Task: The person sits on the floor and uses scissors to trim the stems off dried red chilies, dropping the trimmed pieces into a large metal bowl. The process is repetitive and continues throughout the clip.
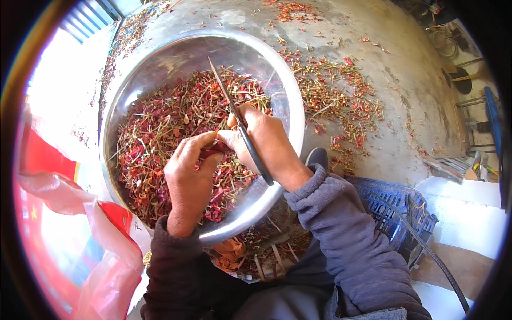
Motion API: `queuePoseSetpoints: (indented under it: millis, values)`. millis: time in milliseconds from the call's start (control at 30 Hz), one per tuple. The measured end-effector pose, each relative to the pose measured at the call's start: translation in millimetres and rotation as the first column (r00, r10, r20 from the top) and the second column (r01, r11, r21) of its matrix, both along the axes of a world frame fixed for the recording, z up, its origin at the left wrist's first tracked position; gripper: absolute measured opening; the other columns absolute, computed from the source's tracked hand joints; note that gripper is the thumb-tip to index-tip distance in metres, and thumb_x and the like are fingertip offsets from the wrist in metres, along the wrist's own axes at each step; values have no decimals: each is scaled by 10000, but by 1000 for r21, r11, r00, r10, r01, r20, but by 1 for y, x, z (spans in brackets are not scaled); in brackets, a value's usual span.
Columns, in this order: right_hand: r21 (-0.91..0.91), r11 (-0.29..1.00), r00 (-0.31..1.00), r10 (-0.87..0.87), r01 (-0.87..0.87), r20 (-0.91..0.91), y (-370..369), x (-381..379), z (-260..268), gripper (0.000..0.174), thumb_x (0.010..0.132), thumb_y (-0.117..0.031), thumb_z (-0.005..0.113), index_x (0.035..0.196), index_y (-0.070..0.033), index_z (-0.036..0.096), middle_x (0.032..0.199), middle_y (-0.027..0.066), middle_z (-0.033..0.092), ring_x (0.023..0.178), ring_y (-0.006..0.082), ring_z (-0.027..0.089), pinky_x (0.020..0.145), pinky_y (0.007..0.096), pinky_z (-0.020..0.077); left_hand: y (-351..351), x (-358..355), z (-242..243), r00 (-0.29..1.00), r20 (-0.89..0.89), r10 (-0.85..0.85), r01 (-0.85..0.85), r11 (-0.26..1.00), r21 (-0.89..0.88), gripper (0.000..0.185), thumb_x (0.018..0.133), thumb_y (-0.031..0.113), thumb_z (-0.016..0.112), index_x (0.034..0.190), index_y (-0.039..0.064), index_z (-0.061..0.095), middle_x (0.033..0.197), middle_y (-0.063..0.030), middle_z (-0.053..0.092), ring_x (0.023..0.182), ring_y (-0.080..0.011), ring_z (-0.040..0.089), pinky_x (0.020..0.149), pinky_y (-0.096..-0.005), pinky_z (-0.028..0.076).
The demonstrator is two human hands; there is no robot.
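Observation:
A wide, shiny metal basin [294,120] holds a heap of dried red chili pieces and stems [160,140]. Over the heap, my left hand [188,172] pinches a dark red dried chili pepper [210,151] between thumb and fingers. My right hand [264,140] touches the upper end of the chili with its thumb. In that same hand lies a pair of scissors [256,154] with a black handle; the narrow blades point away from me, towards the far side of the basin. The right fingers are partly hidden behind the scissors.
Chili stems and scraps [332,96] lie scattered on the concrete floor right of the basin. A blue plastic crate [384,200] stands by my right sleeve, with a dark cable [424,244] passing over it. A red and white plastic sack [108,240] is at the left.

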State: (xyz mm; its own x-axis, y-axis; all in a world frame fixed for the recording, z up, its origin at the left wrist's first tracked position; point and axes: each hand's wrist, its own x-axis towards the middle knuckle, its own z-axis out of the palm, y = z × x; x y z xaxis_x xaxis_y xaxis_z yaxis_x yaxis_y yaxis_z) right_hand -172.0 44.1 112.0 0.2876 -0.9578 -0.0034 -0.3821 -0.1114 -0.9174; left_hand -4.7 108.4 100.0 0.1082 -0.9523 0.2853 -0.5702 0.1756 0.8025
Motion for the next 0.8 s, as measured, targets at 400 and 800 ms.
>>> queuePoseSetpoints:
  millis: [400,800]
  values:
    - [125,992,972,-27,-3,235,-16,4,-5,171,948,-89,693,1083,-39,601,769,2,636,624,76,630,562,246,534,-12,21,6,996,-10,90,-89,996,29,201,921,-22,724,1118,12,729,967,-117,762,870,-180,735,806,-289,585]
    - [-4,995,993,98,-99,-62,-12,-6,-5,249,879,-138,779,1051,-40,629,722,84,651,668,146,650,622,331,518,-5,17,18,979,-203,10,71,918,390,153,948,26,678,1092,3,724,869,-95,735,787,-151,698,720,-302,548]
